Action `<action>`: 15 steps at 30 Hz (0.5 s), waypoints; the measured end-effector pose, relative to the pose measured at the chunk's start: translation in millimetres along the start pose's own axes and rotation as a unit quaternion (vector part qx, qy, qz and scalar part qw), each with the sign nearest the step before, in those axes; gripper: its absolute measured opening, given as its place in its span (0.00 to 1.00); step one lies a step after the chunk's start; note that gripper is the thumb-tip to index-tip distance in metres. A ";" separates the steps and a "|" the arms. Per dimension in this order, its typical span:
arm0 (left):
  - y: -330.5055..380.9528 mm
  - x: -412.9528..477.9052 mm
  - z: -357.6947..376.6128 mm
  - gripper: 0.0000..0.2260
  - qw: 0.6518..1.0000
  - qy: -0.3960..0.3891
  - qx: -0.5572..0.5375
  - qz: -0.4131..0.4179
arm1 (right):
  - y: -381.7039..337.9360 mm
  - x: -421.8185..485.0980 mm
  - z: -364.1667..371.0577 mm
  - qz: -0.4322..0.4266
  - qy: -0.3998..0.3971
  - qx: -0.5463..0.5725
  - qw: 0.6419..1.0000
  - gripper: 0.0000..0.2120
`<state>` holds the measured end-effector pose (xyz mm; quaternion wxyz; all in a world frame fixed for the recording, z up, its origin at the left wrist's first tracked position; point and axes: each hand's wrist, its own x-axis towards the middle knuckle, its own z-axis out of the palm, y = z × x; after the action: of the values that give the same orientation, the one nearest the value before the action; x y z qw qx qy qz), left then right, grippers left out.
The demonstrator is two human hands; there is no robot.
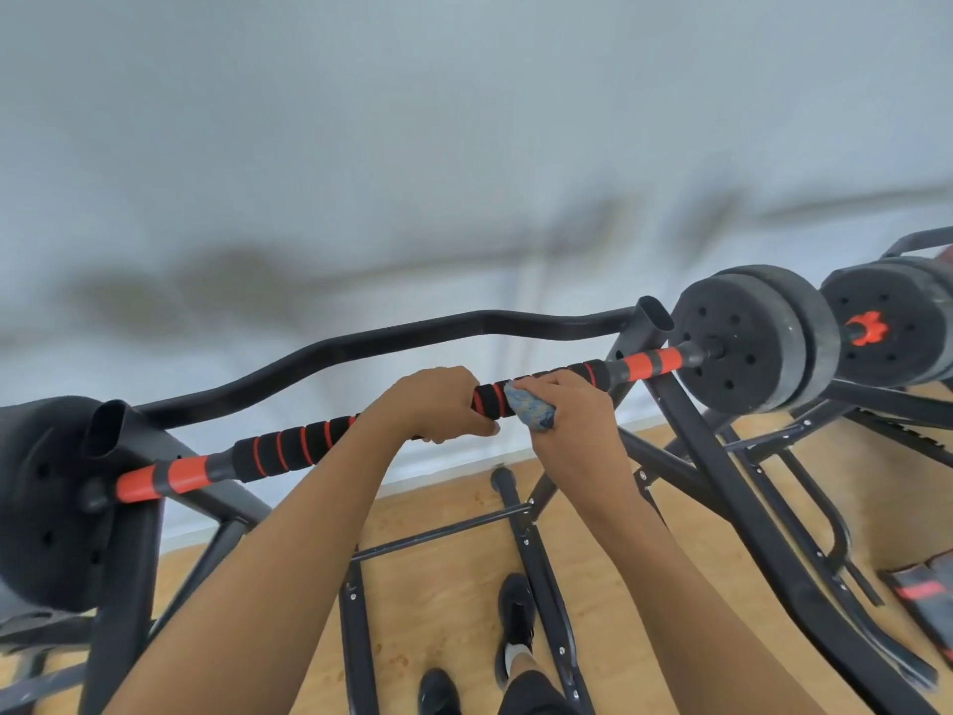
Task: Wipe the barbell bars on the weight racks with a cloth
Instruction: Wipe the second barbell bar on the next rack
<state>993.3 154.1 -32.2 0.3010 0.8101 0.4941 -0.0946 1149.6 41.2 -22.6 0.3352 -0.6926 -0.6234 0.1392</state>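
the barbell bar (289, 447), black foam ringed with red, lies across the uprights of a black weight rack (693, 420), with a dark weight plate (748, 338) on its right end and another (41, 503) on its left. the left hand (433, 405) is curled over the bar near its middle, gripping it, and just beside it the right hand (572, 420) clutches a crumpled blue cloth (531, 412), pressing it against the foam. beneath the rack is a wooden floor (454, 585), where the person's black shoes (515, 616) stand.
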 end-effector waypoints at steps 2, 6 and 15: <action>-1.8 0.7 -8.4 0.13 0.997 -0.055 -0.056 0.001 | 0.4 -1.8 1.6 0.007 -0.004 -0.002 1.000 0.19; -0.1 0.1 -14.7 0.10 0.989 -0.104 -0.101 -0.018 | 2.1 -11.9 2.7 0.019 -0.002 0.008 1.000 0.20; 0.9 -2.8 -14.3 0.07 0.986 -0.104 -0.127 -0.021 | 7.3 -32.9 0.7 0.085 -0.026 0.046 0.995 0.15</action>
<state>990.6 160.0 -19.1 0.4495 0.7405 0.4848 -0.1212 1148.7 9.9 -35.2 0.3377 -0.7229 -0.5637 0.2135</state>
